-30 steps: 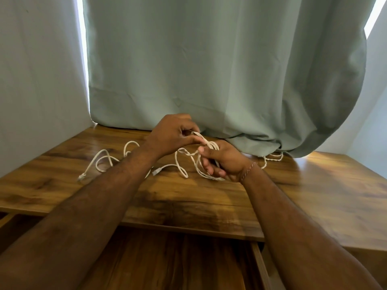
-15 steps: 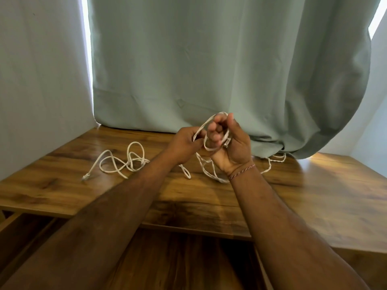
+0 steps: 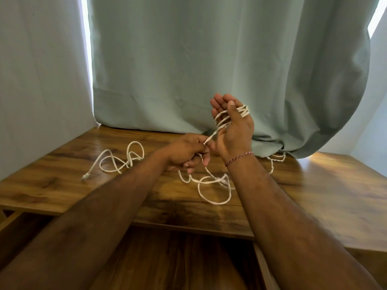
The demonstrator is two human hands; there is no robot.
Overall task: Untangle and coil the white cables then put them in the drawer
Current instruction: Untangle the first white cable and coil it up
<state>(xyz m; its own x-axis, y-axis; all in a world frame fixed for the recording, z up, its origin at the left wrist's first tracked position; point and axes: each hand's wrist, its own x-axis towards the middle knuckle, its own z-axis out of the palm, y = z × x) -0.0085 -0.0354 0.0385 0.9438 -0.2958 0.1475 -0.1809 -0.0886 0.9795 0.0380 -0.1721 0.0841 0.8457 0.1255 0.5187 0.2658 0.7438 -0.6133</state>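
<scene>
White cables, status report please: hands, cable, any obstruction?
Right hand raised, white cable wrapped around it. Left hand pinches the strand. Loose loops on desk; drawer open below.

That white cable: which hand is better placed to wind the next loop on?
Probably the left hand: it pinches the white cable just below the right hand, which is raised, fingers straight, turns already wrapped around it, serving as the spool.

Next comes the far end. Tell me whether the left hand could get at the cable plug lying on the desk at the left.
Probably yes: the plug lies bare on the desk, nothing across its path, but the left hand pinches cable it must drop first.
</scene>
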